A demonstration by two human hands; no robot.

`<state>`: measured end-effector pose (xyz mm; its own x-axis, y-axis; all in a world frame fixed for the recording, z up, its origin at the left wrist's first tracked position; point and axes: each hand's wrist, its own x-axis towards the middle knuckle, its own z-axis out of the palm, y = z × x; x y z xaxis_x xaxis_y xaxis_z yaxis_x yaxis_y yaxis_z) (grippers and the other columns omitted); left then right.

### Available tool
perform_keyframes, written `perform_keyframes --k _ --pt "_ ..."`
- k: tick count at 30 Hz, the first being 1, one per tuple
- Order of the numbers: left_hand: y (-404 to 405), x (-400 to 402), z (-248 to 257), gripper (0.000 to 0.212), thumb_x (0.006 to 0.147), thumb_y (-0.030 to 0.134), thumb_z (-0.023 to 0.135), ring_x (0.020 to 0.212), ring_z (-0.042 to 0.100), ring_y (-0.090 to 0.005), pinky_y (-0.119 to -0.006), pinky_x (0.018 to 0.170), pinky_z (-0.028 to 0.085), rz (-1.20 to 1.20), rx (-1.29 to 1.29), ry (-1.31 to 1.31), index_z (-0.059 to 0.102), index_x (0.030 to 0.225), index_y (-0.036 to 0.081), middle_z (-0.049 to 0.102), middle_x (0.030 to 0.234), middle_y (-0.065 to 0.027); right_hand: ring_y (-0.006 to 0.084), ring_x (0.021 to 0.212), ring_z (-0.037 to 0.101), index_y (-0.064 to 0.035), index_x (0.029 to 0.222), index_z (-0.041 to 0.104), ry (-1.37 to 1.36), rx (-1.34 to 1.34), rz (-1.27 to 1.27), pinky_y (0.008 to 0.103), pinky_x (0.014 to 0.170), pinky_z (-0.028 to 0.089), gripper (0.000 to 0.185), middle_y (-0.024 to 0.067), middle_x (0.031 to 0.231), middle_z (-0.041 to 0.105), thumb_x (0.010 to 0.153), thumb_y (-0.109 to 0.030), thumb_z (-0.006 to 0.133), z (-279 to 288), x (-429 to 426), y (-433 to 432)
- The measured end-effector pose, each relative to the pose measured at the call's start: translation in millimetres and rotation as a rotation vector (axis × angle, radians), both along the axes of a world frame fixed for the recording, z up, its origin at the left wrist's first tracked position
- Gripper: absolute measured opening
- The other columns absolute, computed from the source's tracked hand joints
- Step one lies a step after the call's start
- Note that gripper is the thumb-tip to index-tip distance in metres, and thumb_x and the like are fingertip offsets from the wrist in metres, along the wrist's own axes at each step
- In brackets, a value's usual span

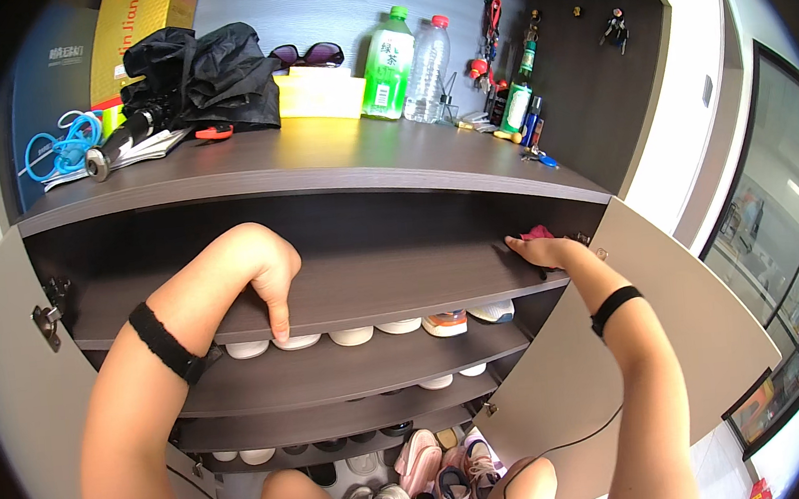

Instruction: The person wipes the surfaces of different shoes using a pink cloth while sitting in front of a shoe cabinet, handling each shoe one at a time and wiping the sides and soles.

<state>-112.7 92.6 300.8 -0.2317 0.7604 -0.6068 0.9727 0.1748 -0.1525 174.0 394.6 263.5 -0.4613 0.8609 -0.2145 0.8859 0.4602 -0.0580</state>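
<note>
My left hand (277, 278) is bent at the wrist over the upper shelf (374, 280) of an open shoe cabinet. Its thumb points down at the shelf's front edge, just above a white shoe (298, 342); the other fingers are hidden. At the right end of the same shelf, my right hand (542, 250) is on a dark red cloth (535, 232), mostly covered by the hand and pressed near the side wall. Several shoes, among them an orange and white sneaker (444, 323), stand toe-out on the shelf below.
Cabinet doors stand open at left (15, 340) and right (636, 343). On the countertop (320, 153) above are a black umbrella (213, 73), sunglasses (308, 56), a green tea bottle (387, 65) and a clear bottle (428, 69). Pink sneakers (454, 494) lie between my knees.
</note>
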Motion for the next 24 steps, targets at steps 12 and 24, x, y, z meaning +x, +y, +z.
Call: perform_keyframes --k 12,24 --pt "-16.2 -9.9 -11.4 0.080 0.050 0.048 0.088 0.081 0.066 -0.0288 -0.034 0.068 0.055 0.150 0.125 -0.029 0.064 0.095 -0.014 0.066 0.095 -0.0204 0.0295 0.137 0.028 -0.0093 0.141 0.037 0.296 -0.164 0.953 0.0364 0.114 0.020 0.063 0.0153 0.148 0.031 0.097 -0.053 0.026 -24.8 -102.4 -175.8" --pt "-37.4 3.4 -26.6 0.058 0.058 0.040 0.082 0.076 0.064 -0.0342 -0.039 0.069 0.050 -0.122 0.543 0.004 0.065 0.089 -0.007 0.064 0.083 -0.0234 0.0316 0.096 0.064 -0.0160 0.110 0.066 0.633 0.492 -0.067 0.0432 0.085 0.049 0.034 0.0148 0.099 0.067 0.081 -0.032 0.059 -63.9 19.5 -87.7"
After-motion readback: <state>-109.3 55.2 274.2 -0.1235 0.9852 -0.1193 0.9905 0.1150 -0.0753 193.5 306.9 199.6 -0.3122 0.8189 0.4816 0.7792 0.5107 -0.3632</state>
